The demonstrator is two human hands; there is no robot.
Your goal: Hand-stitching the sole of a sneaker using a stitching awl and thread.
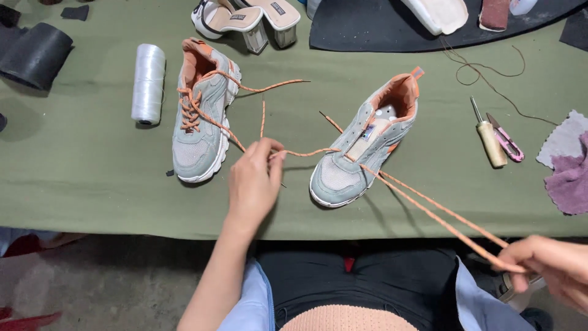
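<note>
Two grey sneakers with orange lining lie on a green cloth-covered table [86, 178]. The left sneaker [201, 119] is laced with an orange lace. The right sneaker [364, 144] has an orange lace [429, 205] threaded through its lower eyelets. My left hand [254, 178] pinches one end of that lace just left of the right sneaker. My right hand [554, 270] is off the table's front edge at the lower right, gripping the doubled lace and holding it taut.
A white thread spool [148, 83] lies left of the laced sneaker. A wooden-handled awl [490, 138] and pink snips [507, 142] lie at the right, beside purple and grey cloth scraps [569, 171]. White heeled sandals [248, 21] and a black mat [380, 27] sit at the back.
</note>
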